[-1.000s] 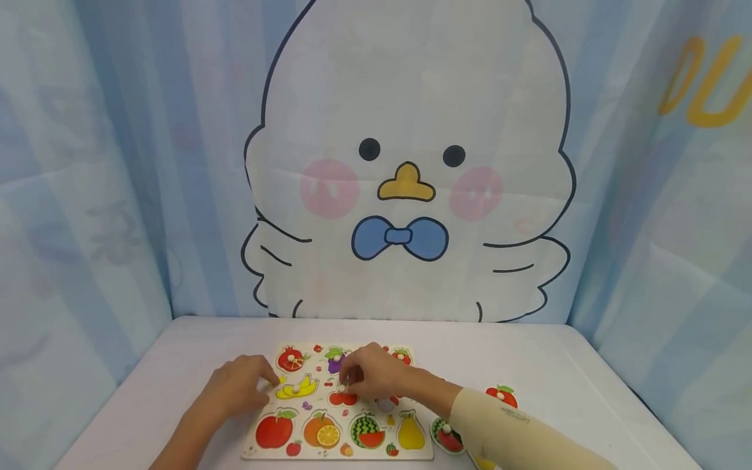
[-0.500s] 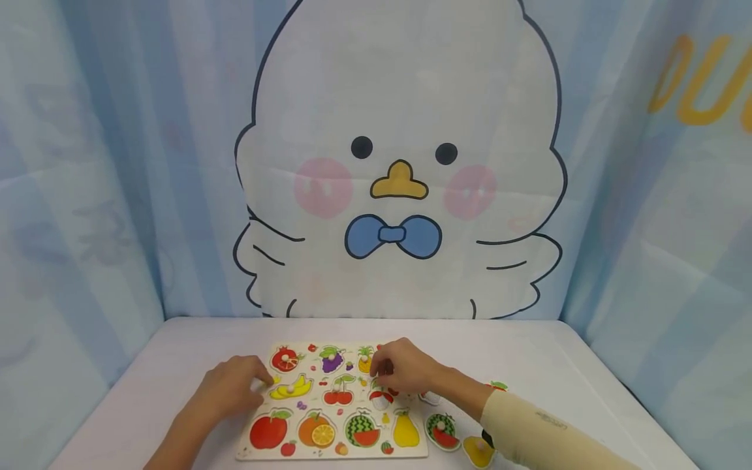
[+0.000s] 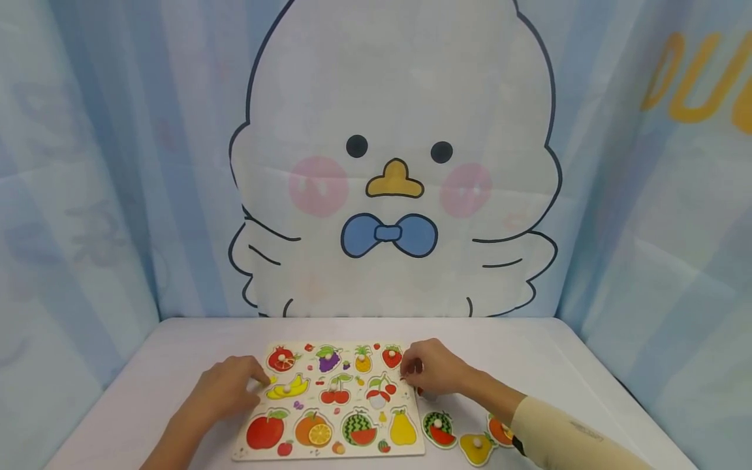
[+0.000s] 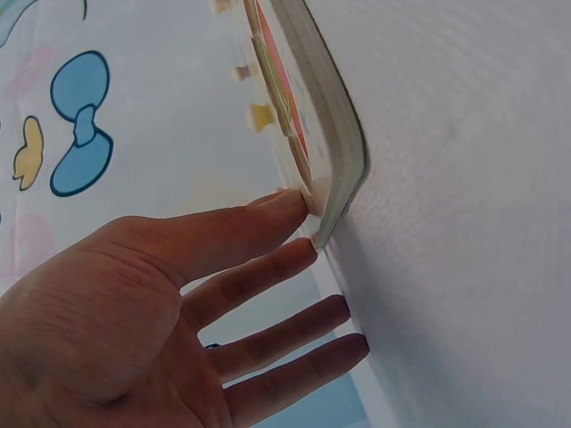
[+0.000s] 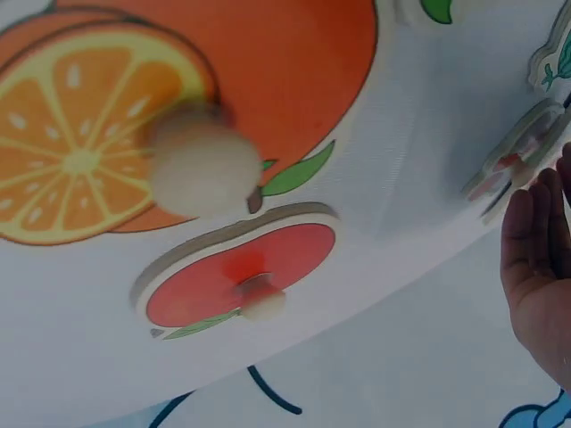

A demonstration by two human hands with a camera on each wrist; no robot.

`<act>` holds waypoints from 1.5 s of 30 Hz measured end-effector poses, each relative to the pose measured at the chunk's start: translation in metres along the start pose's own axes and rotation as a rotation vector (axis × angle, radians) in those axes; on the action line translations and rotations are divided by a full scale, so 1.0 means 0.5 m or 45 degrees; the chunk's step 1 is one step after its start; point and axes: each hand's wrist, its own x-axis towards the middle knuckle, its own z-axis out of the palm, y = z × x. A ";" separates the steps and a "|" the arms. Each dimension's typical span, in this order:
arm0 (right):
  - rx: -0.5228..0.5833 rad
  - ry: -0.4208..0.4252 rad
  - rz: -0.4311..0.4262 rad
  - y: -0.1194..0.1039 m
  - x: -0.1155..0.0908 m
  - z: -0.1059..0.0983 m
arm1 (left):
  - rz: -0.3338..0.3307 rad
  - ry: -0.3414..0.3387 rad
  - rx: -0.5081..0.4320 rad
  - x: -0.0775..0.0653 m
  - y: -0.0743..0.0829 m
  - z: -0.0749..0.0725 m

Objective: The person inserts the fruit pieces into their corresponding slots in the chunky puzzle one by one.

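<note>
A wooden fruit puzzle board (image 3: 299, 418) lies on the white table. My left hand (image 3: 226, 390) holds its left edge; in the left wrist view, the thumb (image 4: 259, 223) lies on top of the corner and the index fingertip is against its side, the other fingers spread. My right hand (image 3: 435, 367) is just past the board's right edge with nothing seen in its fingers. In the right wrist view, the fingers come close to the knob of a loose red-and-pale piece (image 5: 504, 160). The cherries (image 3: 335, 396) and the bananas (image 3: 284, 390) sit in their places with knobs.
Loose knobbed pieces lie to the board's right: a watermelon (image 3: 431, 418), a pear (image 3: 470, 454) and an orange (image 3: 498, 427) partly under the sleeve. A red piece (image 5: 308, 254) with a leaf lies beside the orange in the right wrist view. A curtain (image 3: 393, 281) hangs behind the table.
My right hand has left the cherries and moved rightward across the board to beyond its right edge. The left hand stays at the left edge. The head view has shifted slightly.
</note>
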 end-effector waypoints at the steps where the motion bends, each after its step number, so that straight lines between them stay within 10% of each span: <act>1: -0.005 0.008 0.006 0.003 -0.003 -0.002 | 0.003 0.002 0.005 -0.001 0.000 0.000; 45: -0.008 0.044 0.121 0.043 -0.048 -0.021 | 0.000 0.006 0.001 -0.002 0.003 -0.001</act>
